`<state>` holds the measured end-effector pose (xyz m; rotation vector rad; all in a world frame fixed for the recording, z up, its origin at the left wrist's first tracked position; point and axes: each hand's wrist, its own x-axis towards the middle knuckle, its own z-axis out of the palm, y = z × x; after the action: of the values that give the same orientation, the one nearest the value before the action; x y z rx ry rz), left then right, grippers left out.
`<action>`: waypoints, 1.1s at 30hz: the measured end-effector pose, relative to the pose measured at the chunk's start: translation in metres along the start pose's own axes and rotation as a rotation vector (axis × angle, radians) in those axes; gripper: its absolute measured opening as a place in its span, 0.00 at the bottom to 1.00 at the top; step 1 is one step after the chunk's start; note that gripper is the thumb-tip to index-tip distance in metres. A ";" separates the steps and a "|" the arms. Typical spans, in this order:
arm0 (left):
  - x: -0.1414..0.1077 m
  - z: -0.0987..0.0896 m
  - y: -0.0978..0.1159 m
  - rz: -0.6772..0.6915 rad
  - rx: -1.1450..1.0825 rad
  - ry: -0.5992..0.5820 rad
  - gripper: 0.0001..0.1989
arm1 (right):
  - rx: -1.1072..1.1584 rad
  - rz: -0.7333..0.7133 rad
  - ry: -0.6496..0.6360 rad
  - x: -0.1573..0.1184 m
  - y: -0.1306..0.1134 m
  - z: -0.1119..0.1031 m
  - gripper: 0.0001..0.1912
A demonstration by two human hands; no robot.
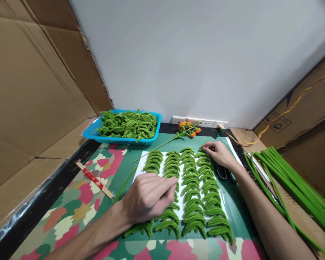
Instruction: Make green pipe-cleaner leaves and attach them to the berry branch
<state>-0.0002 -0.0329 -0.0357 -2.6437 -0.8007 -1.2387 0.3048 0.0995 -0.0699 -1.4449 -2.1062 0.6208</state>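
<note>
Curved green fuzzy pieces (192,193) lie in several columns on a white sheet (180,202) and run past its near edge. My right hand (218,151) is at the far end of the rightmost column, fingertips together on a small green piece. Over the left columns hovers my left hand (153,195), fingers curled with thumb and forefinger near each other; whether anything is between them is hidden. A long green stem (127,183) lies just left of my left hand.
A blue basket (119,139) of green pieces stands at the back left, near an orange flower stem (189,128). Wrapped chopsticks (94,179) lie left. Black-handled scissors (222,172) are beside my right forearm, with long green stems (295,184) farther right. Cardboard flanks both sides.
</note>
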 end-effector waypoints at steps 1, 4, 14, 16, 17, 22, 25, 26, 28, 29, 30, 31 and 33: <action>-0.001 0.000 0.001 0.012 -0.002 -0.005 0.14 | 0.002 -0.007 -0.005 -0.001 0.000 0.000 0.16; -0.004 0.003 0.005 0.028 -0.007 -0.023 0.13 | 0.009 -0.035 -0.020 -0.003 -0.001 0.000 0.15; -0.006 0.005 0.002 -0.011 -0.035 0.010 0.14 | -0.160 0.007 0.121 -0.007 -0.005 -0.009 0.18; -0.006 0.005 0.000 -0.002 -0.033 0.011 0.14 | -0.261 0.108 0.222 -0.013 -0.003 -0.017 0.18; -0.007 0.005 0.000 0.007 -0.032 0.010 0.15 | -0.316 0.180 0.276 -0.018 -0.001 -0.022 0.19; -0.006 0.003 0.002 0.053 -0.060 -0.008 0.15 | -0.535 0.607 0.394 -0.049 0.020 -0.054 0.15; -0.008 0.005 0.004 0.086 -0.079 -0.027 0.15 | -0.593 0.805 0.361 -0.066 0.034 -0.070 0.14; -0.008 0.006 0.004 0.095 -0.085 -0.034 0.14 | -0.606 0.855 0.345 -0.070 0.038 -0.073 0.14; -0.008 0.008 0.004 0.103 -0.092 -0.048 0.14 | -0.624 0.923 0.312 -0.074 0.044 -0.077 0.14; -0.008 0.009 0.004 0.103 -0.095 -0.055 0.14 | -0.629 0.942 0.297 -0.075 0.045 -0.077 0.15; -0.008 0.009 0.004 0.104 -0.098 -0.058 0.14 | -0.631 0.953 0.283 -0.075 0.046 -0.077 0.15; -0.008 0.009 0.004 0.104 -0.100 -0.059 0.14 | -0.630 0.956 0.269 -0.074 0.046 -0.075 0.14; -0.007 0.008 0.004 0.103 -0.107 -0.062 0.14 | -0.627 0.954 0.249 -0.072 0.044 -0.073 0.13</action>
<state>0.0042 -0.0365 -0.0455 -2.7812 -0.6137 -1.2119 0.4044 0.0523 -0.0522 -2.7362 -1.3619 0.0398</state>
